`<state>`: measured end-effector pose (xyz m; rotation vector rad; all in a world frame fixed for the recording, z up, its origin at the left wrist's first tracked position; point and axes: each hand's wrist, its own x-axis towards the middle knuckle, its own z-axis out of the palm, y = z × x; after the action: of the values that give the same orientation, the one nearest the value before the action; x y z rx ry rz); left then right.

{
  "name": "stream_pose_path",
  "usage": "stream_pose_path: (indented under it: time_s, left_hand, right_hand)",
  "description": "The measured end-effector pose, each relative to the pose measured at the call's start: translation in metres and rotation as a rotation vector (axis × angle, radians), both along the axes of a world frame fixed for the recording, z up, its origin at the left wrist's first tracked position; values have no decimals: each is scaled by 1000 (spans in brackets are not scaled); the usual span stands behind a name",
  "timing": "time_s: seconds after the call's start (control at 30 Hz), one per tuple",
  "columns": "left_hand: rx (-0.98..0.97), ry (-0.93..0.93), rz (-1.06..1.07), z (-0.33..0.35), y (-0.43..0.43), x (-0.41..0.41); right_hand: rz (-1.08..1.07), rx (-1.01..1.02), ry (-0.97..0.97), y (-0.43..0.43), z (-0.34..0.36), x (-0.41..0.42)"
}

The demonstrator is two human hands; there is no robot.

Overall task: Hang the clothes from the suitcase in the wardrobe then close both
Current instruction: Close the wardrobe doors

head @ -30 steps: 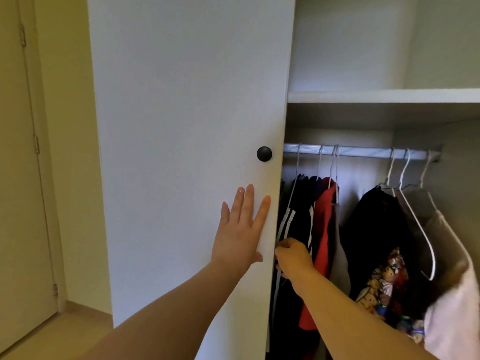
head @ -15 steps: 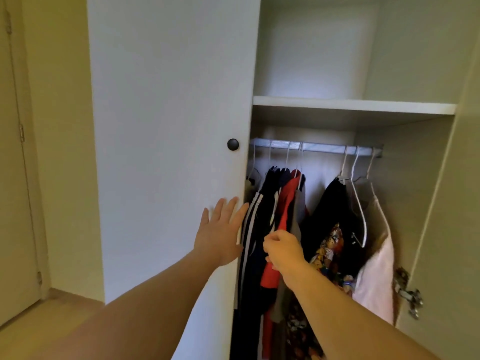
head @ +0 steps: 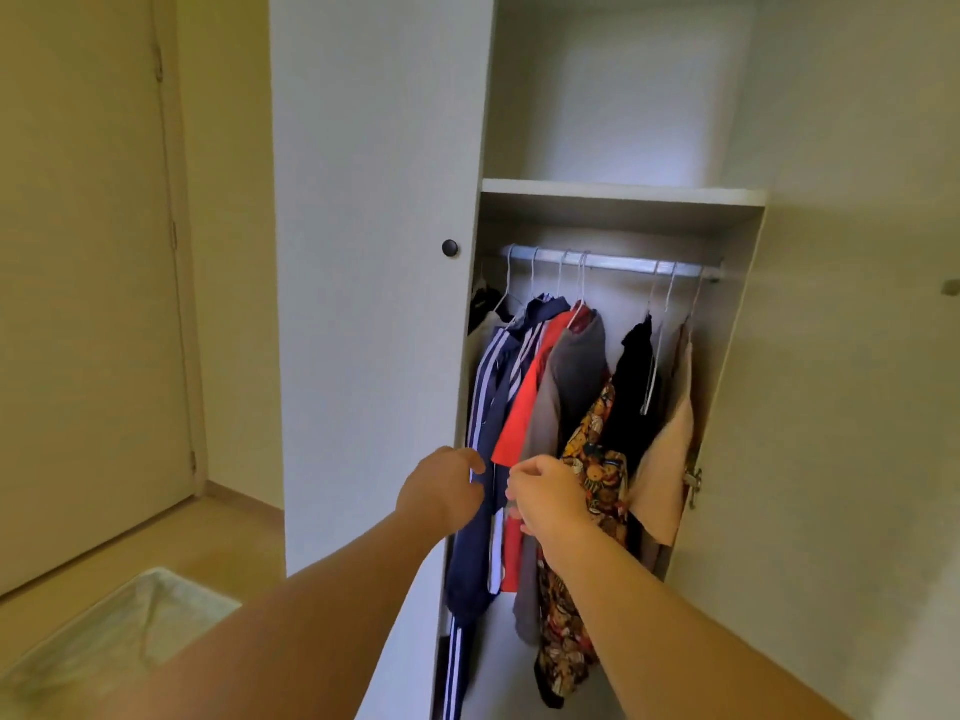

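The wardrobe stands open, with clothes hanging from its metal rail (head: 613, 263): a navy striped tracksuit (head: 485, 407), a red shirt (head: 524, 402), a grey top (head: 574, 376), a patterned shirt (head: 597, 449), a black garment (head: 631, 387) and a pale pink one (head: 670, 449). My left hand (head: 441, 491) is at the free edge of the left wardrobe door (head: 374, 304), with its fingers bent round that edge. My right hand (head: 550, 498) has curled fingers and pinches the lower part of the red shirt. The pale, mesh-lined suitcase (head: 130, 631) lies open at the bottom left.
The right wardrobe door (head: 841, 356) swings wide open; its hinge (head: 693, 483) shows. A shelf (head: 623, 192) spans the wardrobe above the rail. A black knob (head: 450, 247) sits on the left door. A closed room door (head: 78, 304) fills the left, above wooden floor (head: 218, 532).
The view has pulled back and shifted right, so the suitcase and right door appear. My left hand slid from flat on the door to its edge. My right hand stays at the clothes.
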<state>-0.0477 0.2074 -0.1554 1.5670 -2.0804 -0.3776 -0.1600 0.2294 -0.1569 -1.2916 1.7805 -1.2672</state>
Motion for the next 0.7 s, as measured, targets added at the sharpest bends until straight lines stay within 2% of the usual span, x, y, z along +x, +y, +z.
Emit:
stream_pose_path:
  time_s: [0.13, 0.23, 0.47, 0.6, 0.7]
  left_hand:
    - [-15, 78, 20, 11, 29, -6]
    - [-72, 149, 28, 28, 51, -17]
    - [-134, 250, 15, 66, 79, -30]
    - [-127, 231, 22, 83, 94, -38]
    - [-127, 201, -8, 93, 105, -47]
  right_hand:
    - [33, -45, -10, 28, 6, -4]
    - [41, -152, 25, 57, 24, -7]
    - [38, -729, 162, 148, 137, -9]
    - [-117, -998, 351, 192, 188, -27]
    - [-413, -1156, 606, 206, 201, -39]
